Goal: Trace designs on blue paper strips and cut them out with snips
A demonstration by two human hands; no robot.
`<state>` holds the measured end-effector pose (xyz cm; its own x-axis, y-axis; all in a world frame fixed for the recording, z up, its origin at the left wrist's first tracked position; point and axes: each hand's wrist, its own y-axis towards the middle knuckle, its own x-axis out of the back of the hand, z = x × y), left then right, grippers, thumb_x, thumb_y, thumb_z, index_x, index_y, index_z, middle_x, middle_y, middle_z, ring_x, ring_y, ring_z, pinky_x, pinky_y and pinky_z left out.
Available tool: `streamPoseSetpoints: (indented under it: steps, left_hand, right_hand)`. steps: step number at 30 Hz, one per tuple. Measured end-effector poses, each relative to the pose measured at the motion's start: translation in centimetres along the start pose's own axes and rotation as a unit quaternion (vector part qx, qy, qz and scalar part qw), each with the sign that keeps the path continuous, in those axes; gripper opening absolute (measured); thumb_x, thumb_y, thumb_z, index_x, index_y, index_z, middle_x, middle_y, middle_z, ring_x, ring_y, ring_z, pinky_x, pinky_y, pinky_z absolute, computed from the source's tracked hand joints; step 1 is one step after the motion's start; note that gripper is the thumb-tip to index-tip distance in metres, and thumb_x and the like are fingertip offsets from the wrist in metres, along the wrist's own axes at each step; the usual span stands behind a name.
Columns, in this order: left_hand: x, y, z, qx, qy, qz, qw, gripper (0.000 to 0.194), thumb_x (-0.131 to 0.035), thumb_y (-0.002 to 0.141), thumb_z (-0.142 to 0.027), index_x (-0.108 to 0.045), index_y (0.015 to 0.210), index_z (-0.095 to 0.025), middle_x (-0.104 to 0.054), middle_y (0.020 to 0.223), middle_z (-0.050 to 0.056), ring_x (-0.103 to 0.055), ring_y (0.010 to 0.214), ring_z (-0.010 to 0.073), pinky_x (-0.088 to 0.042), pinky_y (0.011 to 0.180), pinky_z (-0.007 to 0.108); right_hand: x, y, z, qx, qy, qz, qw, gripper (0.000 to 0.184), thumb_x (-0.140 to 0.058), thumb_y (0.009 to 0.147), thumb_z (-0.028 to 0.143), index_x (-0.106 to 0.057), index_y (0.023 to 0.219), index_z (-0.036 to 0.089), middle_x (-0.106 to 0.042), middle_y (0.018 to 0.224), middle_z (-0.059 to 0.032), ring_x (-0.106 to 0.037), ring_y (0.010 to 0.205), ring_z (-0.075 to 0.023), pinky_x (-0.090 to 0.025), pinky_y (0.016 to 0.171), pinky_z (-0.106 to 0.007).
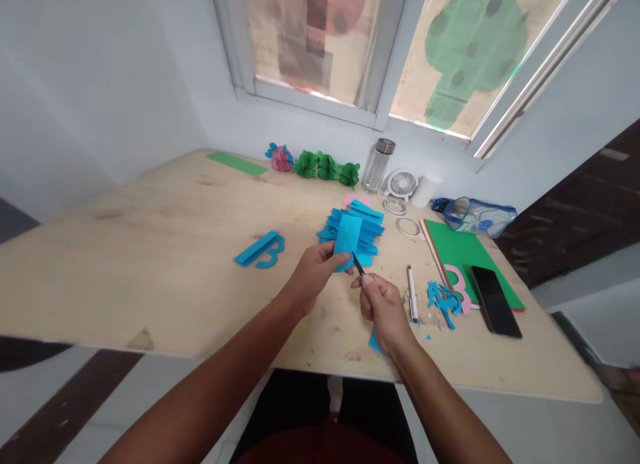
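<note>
Blue paper, thin and matt: one narrow blue sheet sits at the middle of the worktop (clock centre; 12 is away from the person). Left hand, at 8 o'clock, has its fingers clamped on the sheet's lower part, presumably to keep it from flexing. Right hand, at 5, has its fingers closed around a slim dark tool, probably scissors; the pointed tip meets the sheet's lower right edge. Whether it bites into the paper: cannot tell.

Beyond the sheet lies a loose heap of blue strips, creased and fanned, likely kept close for easy reach.

At 9: a curved blue cut-out beside a straight folded strip, set apart from the heap. At 4: tangled blue offcuts, jagged, near a scalloped pink piece, perhaps pushed aside as scrap. A smooth white pen lies between 4 and 5. Glossy black phone, 4 o'clock, rests partly on a flat green sheet, possibly weighting it. At 11: crinkled, rounded green paper ornaments.
</note>
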<state>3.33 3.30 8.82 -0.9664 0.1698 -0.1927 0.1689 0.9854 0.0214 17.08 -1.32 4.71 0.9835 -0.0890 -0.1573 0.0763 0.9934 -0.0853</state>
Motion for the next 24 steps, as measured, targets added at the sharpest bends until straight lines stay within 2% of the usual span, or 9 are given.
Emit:
streamPoseSetpoints:
  steps: [5, 10, 15, 20, 24]
  left_hand:
    - [0.8, 3.5, 0.0, -0.012, -0.018, 0.011, 1.000, 0.023, -0.071, 0.065, -0.038, -0.064, 0.063, -0.016, -0.063, 0.060, -0.001, -0.056, 0.060, 0.0153, -0.047, 0.064, 0.028]
    - [0.9, 5.6, 1.5, 0.005, -0.039, 0.004, 0.999, 0.027, -0.072, 0.064, -0.041, -0.064, 0.066, -0.016, -0.063, 0.060, 0.000, -0.056, 0.059, 0.0157, -0.047, 0.061, 0.028]
    - [0.6, 6.0, 2.8, 0.014, -0.075, 0.006, 0.997, 0.025, -0.071, 0.068, -0.039, -0.062, 0.068, -0.016, -0.061, 0.060, -0.002, -0.053, 0.057, 0.0127, -0.045, 0.060, 0.025]
    - [0.8, 5.6, 3.1, 0.018, -0.076, -0.015, 0.997, 0.022, -0.070, 0.069, -0.037, -0.064, 0.071, -0.016, -0.064, 0.062, -0.001, -0.054, 0.057, 0.0130, -0.045, 0.059, 0.025]
    - [1.1, 5.5, 3.3, 0.020, -0.067, -0.009, 0.997, 0.022, -0.070, 0.070, -0.037, -0.065, 0.070, -0.016, -0.065, 0.066, 0.000, -0.055, 0.059, 0.0133, -0.046, 0.061, 0.026]
  right_hand:
    - [-0.6, 3.7, 0.3, 0.023, -0.016, -0.002, 1.000, 0.045, -0.065, 0.077, 0.061, -0.063, 0.072, 0.016, -0.034, 0.043, 0.0109, -0.022, 0.039, -0.0056, -0.013, 0.041, -0.021]
    - [-0.5, 5.4, -0.5, 0.033, -0.022, -0.012, 0.999, 0.047, -0.065, 0.077, 0.063, -0.064, 0.071, 0.016, -0.035, 0.043, 0.0104, -0.024, 0.040, -0.0058, -0.016, 0.041, -0.021]
    - [-0.2, 5.5, -1.2, 0.013, -0.022, -0.019, 0.999, 0.051, -0.065, 0.075, 0.067, -0.064, 0.073, 0.016, -0.033, 0.043, 0.0106, -0.024, 0.040, -0.0062, -0.016, 0.041, -0.020]
    - [0.0, 5.4, -1.5, -0.002, -0.016, -0.006, 1.000, 0.051, -0.064, 0.076, 0.068, -0.064, 0.074, 0.017, -0.032, 0.046, 0.0103, -0.023, 0.042, -0.0064, -0.017, 0.040, -0.021]
    - [-0.1, 5.3, -1.6, -0.017, -0.011, 0.002, 1.000, 0.052, -0.065, 0.076, 0.068, -0.064, 0.075, 0.016, -0.031, 0.046, 0.0106, -0.022, 0.042, -0.0062, -0.016, 0.040, -0.021]
